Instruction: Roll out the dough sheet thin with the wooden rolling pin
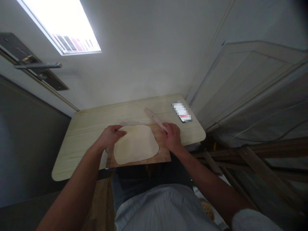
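A flat, rolled-out sheet of dough [136,144] with rounded corners lies on a wooden board [165,154] at the near edge of the table. My left hand [112,136] pinches the dough's upper left edge between thumb and fingers. To the right of the sheet, my right hand [172,136] is wrapped round one end of a pale wooden rolling pin [154,116]. The pin slants up and to the left, clear of the dough, and its far end is slightly blurred. Part of the board is hidden under the dough.
The board rests on a pale wood-grain table [84,134] with rounded corners. A phone [182,112], partly pixelated, lies at the right. Behind the table stands a white door [134,64] with a metal handle [38,65]. Wooden bars [255,160] are at the right.
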Demonstrator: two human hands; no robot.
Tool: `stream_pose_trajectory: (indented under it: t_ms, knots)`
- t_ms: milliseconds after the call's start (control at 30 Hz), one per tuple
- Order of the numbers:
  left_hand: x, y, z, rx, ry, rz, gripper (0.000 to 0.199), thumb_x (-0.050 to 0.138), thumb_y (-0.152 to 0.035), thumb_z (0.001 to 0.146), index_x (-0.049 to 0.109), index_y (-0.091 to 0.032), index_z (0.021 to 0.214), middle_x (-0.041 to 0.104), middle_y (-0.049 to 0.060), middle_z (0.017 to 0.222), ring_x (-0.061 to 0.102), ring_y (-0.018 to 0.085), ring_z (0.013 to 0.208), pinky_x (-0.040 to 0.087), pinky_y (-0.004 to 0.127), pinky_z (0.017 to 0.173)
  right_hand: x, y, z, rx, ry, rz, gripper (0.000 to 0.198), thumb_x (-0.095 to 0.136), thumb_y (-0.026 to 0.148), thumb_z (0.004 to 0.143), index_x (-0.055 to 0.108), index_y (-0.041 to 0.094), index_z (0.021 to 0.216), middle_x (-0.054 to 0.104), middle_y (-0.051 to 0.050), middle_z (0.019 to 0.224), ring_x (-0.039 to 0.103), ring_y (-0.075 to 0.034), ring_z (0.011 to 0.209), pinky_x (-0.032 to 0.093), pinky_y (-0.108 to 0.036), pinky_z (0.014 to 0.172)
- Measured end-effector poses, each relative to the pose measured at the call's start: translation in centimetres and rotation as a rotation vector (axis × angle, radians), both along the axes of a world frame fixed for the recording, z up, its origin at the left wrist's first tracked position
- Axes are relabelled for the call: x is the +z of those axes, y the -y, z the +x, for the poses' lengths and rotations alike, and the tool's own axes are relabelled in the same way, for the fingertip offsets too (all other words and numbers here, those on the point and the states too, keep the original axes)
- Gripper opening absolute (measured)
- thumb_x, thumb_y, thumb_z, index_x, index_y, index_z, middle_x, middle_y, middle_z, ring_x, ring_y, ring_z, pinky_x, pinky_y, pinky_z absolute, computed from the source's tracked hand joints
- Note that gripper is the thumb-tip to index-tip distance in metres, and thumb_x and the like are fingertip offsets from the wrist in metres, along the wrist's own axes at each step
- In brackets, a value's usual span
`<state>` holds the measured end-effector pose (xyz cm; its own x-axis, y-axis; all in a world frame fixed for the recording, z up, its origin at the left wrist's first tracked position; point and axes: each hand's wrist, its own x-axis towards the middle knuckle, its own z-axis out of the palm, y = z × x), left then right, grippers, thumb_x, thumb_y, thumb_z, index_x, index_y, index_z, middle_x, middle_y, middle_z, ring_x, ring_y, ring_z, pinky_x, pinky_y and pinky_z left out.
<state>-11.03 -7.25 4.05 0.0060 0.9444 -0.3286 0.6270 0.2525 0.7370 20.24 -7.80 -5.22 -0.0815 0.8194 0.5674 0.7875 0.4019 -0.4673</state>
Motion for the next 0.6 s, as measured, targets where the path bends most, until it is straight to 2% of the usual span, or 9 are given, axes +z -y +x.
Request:
stream_pose_trajectory:
  t_ms: [167, 267, 400, 600]
  knots:
    - [0.3, 0.9, 0.2, 0.095, 0.221, -0.109, 0.045, 0.077, -0.046, 0.063, 0.075, -0.016, 0.097, 0.077, 0.007, 0.084, 0.068, 0.021, 0.067, 0.052, 0.03, 0.062, 0.3, 1.0, 0.9, -0.044, -0.004, -0.034, 0.028, 0.054, 0.027, 0.092, 0.061, 0.017, 0.117, 0.068, -0.013, 0.11, 0.056, -0.029, 0.103, 0.045, -0.046, 0.094]
    - [0.2, 1.0, 0.1, 0.124, 0.184, -0.167, 0.041, 0.081, -0.044, 0.06, 0.075, -0.015, 0.089, 0.077, 0.008, 0.08, 0.068, 0.023, 0.065, 0.052, 0.03, 0.059, 0.4, 1.3, 0.7, -0.049, 0.018, -0.045, 0.029, 0.052, 0.024, 0.091, 0.06, 0.016, 0.118, 0.067, -0.013, 0.111, 0.056, -0.029, 0.104, 0.045, -0.046, 0.094]
    - [0.1, 1.5, 0.6, 0.145, 0.153, -0.15, 0.038, 0.079, -0.046, 0.064, 0.075, -0.015, 0.085, 0.076, 0.008, 0.075, 0.068, 0.023, 0.061, 0.051, 0.03, 0.055, 0.1, 1.8, 0.1, -0.078, 0.056, -0.043, 0.032, 0.049, 0.022, 0.092, 0.06, 0.015, 0.121, 0.066, -0.014, 0.112, 0.055, -0.029, 0.105, 0.044, -0.046, 0.095]
    - [2.1, 3.7, 2.0, 0.131, 0.407, -0.084, 0.04, 0.078, -0.047, 0.071, 0.072, -0.019, 0.098, 0.077, 0.005, 0.084, 0.07, 0.02, 0.065, 0.055, 0.029, 0.059, 0.1, 2.1, -0.2, -0.109, 0.071, -0.055, 0.032, 0.05, 0.024, 0.093, 0.06, 0.015, 0.122, 0.067, -0.014, 0.114, 0.055, -0.029, 0.106, 0.043, -0.047, 0.096]
